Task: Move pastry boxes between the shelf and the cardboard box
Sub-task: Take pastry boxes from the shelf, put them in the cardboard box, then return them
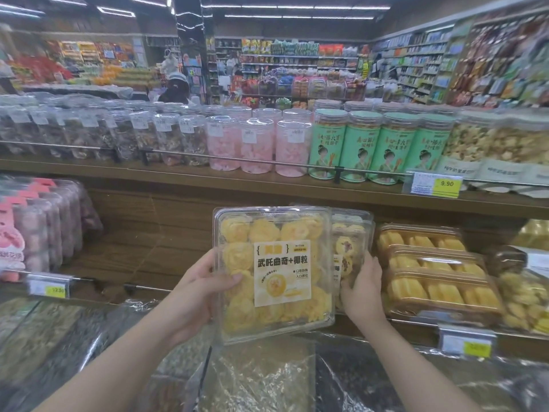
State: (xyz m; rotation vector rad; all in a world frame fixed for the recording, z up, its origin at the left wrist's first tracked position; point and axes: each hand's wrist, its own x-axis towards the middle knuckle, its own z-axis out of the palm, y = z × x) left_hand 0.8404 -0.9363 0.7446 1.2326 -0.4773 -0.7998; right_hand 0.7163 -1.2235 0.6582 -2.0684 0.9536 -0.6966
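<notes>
Clear pastry box, yellow cookies, upright at centre: left hand grips its 9 o'clock edge, thumb on the front. Second pastry box just behind at 3 o'clock, right hand curled round it. Bare wooden shelf at 9 o'clock; stacked cake trays near at 3 o'clock.

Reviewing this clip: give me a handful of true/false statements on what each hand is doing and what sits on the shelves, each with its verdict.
1. The left hand holds the front cookie box upright, label toward the camera. True.
2. The right hand hangs free. False: its grip is on a second clear box behind the first.
3. The green-label jars stand on the upper shelf. True.
4. The pink-filled jars stand right of the green ones. False: they are to the left.
5. A yellow price tag reads 9.90. True.
6. The front box's lid is open. False: it looks closed.
</notes>
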